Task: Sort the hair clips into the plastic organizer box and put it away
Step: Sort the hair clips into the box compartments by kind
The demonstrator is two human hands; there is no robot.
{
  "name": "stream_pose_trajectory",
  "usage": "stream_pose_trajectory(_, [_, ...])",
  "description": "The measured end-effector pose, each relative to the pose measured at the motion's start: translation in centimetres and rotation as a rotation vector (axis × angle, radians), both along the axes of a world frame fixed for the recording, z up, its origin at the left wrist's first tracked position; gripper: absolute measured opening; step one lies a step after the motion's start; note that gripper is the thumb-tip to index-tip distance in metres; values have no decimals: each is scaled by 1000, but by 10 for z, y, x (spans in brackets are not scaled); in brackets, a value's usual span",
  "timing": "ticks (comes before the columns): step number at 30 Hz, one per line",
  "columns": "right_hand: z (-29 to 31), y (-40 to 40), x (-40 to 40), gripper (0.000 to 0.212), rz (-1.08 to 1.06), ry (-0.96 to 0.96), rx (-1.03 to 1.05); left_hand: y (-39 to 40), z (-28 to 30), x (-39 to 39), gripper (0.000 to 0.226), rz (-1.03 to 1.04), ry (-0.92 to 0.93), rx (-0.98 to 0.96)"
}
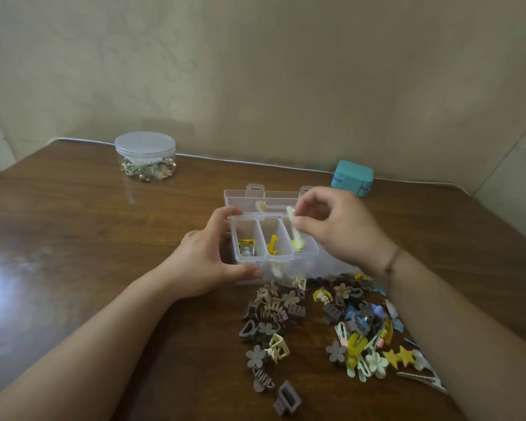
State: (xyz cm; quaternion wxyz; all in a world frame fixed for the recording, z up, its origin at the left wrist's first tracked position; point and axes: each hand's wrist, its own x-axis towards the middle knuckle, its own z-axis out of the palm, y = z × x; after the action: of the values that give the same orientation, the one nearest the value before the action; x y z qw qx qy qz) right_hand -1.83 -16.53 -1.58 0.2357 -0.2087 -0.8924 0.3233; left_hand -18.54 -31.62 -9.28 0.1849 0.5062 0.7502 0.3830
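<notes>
Head view: left hand [208, 262] fingers grip the clear plastic organizer box [264, 238]; right hand [337, 229] fingers pinch a pale yellow clip [295, 229]. Loose clips [316, 326] lie lower centre, a lidded round jar [145, 156] upper left, a teal case [352, 177] behind on the brown wooden worktop [88, 238].

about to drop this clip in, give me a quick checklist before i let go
1. Lid open: ok.
2. Left hand steadies the box: ok.
3. Right hand pinches the clip: ok.
4. Clip over the third compartment: ok, its lower end is already inside.
5. Clip matches what is in there: cannot tell, blurred.
6. Pile left to sort: not ok, many clips are still on the table.
</notes>
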Motion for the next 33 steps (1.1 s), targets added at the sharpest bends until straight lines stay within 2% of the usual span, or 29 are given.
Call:
stream_pose_trajectory(4, [-7,3,-8,7,-58,-54,82,1,-2,-3,104,1,-2,-8])
stream_pose_trajectory(10, [11,14,68,11,-114,-108,270,1,0,-1,104,-14,1,-8])
stream_pose_trajectory(15, [-5,7,157,20,-132,-292,258,0,-1,-1,103,-4,-8,18])
stream_pose_trajectory(17, [-17,1,186,10,-132,-333,250,1,0,1,102,0,-8,31])
stream_pose_trajectory(21, [-42,-12,217,30,-129,-409,234,1,-2,4,102,5,-17,42])
stream_pose_trajectory(26, [-66,-14,216,33,-140,-388,373,0,-1,6,100,1,-34,49])
stream_pose_trajectory(29, [-58,-13,205,36,-96,-380,407,0,0,6,102,4,-30,44])
stream_pose_trajectory(31, [-42,-16,188,35,-78,-292,334,0,1,6,102,6,-21,41])
stream_pose_trajectory(33, [-24,-19,162,15,-94,-145,208,0,1,5,101,9,-9,38])
